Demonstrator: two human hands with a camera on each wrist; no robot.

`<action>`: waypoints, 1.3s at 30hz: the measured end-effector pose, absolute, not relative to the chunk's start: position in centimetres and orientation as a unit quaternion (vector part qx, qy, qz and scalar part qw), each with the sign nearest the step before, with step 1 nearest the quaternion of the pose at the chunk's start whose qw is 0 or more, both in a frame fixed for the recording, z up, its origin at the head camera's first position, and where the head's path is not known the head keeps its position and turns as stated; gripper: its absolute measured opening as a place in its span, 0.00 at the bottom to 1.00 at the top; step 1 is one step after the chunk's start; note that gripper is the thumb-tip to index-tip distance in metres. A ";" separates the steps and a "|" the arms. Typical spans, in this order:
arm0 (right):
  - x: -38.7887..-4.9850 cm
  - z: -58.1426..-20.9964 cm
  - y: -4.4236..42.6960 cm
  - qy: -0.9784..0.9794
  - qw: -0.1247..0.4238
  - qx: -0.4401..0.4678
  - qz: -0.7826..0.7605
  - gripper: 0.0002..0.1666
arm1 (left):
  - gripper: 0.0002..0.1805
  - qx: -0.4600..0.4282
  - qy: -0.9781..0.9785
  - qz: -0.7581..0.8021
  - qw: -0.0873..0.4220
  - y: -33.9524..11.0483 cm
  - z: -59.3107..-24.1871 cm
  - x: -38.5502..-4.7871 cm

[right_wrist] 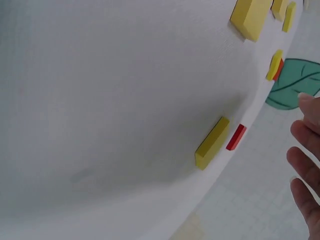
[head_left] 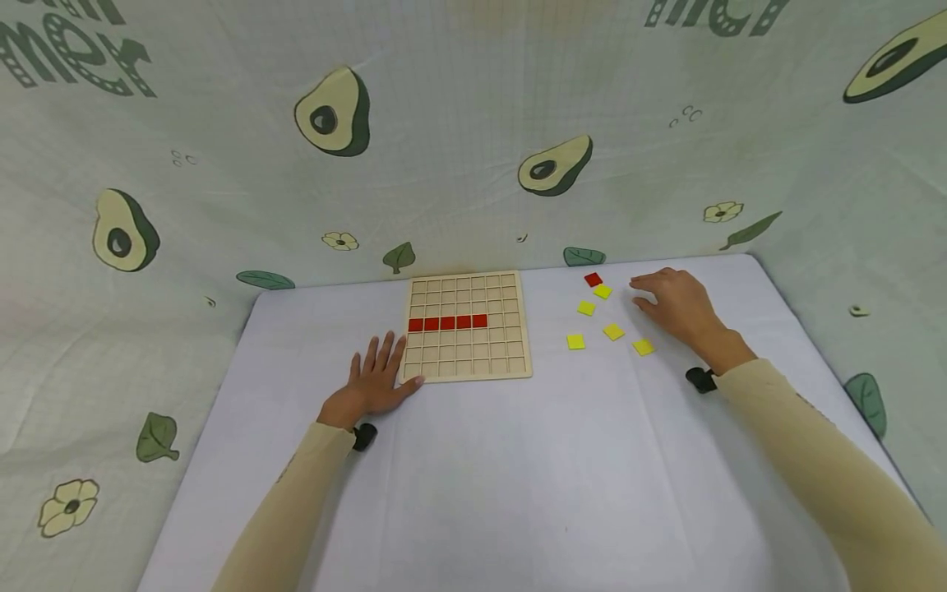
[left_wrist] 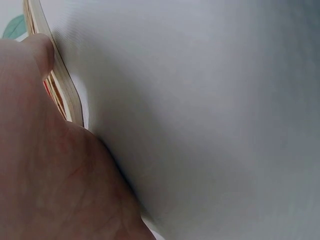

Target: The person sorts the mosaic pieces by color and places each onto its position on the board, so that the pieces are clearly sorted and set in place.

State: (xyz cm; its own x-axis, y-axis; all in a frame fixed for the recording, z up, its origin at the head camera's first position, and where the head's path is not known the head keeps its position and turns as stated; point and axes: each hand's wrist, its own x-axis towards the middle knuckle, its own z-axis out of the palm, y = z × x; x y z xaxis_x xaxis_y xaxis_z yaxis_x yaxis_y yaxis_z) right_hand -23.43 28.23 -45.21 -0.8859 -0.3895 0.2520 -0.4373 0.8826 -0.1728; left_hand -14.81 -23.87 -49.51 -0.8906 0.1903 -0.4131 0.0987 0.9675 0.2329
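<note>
Tiles [head_left: 613, 332], mostly yellow, lie loose right of the board [head_left: 479, 364], probably light, stiff, slightly slick, so pinch opposite edges; right hand [head_left: 676, 306] is near them, fingers relaxed, nothing visibly gripped, left hand [head_left: 376, 385] spread, touching the board's left side.

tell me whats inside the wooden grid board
Five red square tiles sit side by side in one row of the wooden grid board, starting at its left. The left hand covers part of the near left corner; what lies beneath is hidden.
</note>
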 end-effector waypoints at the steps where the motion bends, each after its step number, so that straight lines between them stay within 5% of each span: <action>1: -23.5 -45.2 28.4 -0.964 0.106 0.216 0.112 0.21 | 0.52 0.075 0.967 0.104 0.221 -23.9 -49.5 -14.8; 39: -27.1 -46.5 29.9 -0.984 0.027 0.156 0.080 0.19 | 0.53 0.066 0.966 0.118 0.221 -23.9 -49.6 -14.6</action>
